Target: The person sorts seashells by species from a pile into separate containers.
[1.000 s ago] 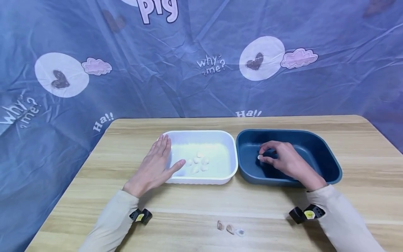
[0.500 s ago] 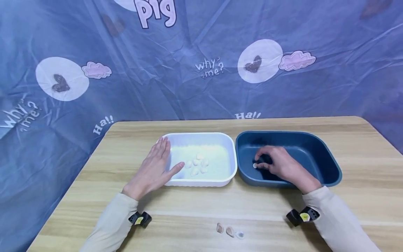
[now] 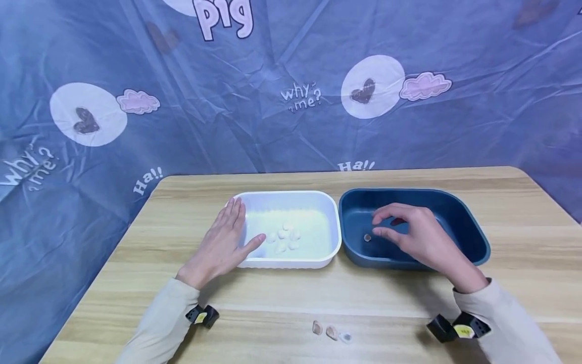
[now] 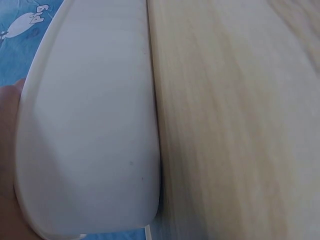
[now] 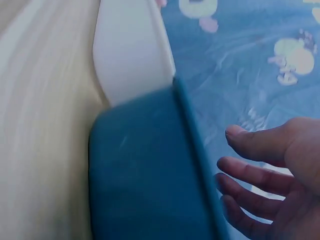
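Backdrop (image 3: 254, 126): wrinkled blue cloth, cartoon print, fills the far side.
Bench (image 3: 254, 298): pale wood grain.
White tray (image 3: 286, 264): about six pale pieces (image 3: 283, 234) clustered on its floor; washed out, can't make out detail.
Blue tray (image 3: 386, 262): end to end with the white one, touching or nearly, can't tell which. One small piece (image 3: 367, 237) on its floor, toward the white-tray end.
Loose pieces (image 3: 332, 332): three in a short row on the bench, nearer the person than either tray; two brownish, one bluish-white. Look like small shells.
Left hand (image 3: 222, 241): fingers straight along the white tray's outer rim, thumb out over the interior. Pinches nothing; probably steadying the tray.
Right hand (image 3: 419, 235): over the blue tray, fingers curved, clear gap between thumb and fingertips, has hold of nothing. Right wrist view agrees: fingers relaxed, thumb apart. Small piece sits just beside the thumb tip, looks apart from it.
Right-hand step: reads as the let-go end of placing that piece in the blue tray. My call; a pick-up approach would look similar.
Bench row, next: if it is a let-go, next move calls for lifting clear of the blue tray's near wall, coming back to the row, pinching one piece by its edges. Small and flattish, so fingertips only; neighbours sit close, easy to nudge.
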### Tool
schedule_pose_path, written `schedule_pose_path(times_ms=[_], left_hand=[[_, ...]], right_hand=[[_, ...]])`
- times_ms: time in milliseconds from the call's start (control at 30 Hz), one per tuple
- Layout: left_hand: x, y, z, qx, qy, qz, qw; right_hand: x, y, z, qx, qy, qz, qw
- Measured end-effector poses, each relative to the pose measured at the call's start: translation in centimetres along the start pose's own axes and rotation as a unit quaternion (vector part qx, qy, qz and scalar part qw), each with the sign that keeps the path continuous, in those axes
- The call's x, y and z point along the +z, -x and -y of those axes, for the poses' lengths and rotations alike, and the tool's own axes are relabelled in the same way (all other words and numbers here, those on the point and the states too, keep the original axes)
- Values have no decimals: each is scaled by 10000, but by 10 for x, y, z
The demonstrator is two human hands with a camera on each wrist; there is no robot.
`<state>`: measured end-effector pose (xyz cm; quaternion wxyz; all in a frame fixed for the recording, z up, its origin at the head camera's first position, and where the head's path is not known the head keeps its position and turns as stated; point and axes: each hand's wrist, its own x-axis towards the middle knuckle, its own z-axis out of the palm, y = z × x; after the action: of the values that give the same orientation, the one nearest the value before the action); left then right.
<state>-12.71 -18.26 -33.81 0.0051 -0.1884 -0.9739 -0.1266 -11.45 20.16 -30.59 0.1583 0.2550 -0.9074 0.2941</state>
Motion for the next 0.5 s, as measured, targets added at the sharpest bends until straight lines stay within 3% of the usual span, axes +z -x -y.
schedule_pose_path(times_ms=[300, 500], left_hand=[[1, -1, 1, 27, -31, 59, 10000], [-2, -1, 1, 16, 29, 103, 9999]], right_hand=[[6, 27, 43, -914, -603, -187, 9938], [12, 36, 52, -1301, -951, -268, 9866]])
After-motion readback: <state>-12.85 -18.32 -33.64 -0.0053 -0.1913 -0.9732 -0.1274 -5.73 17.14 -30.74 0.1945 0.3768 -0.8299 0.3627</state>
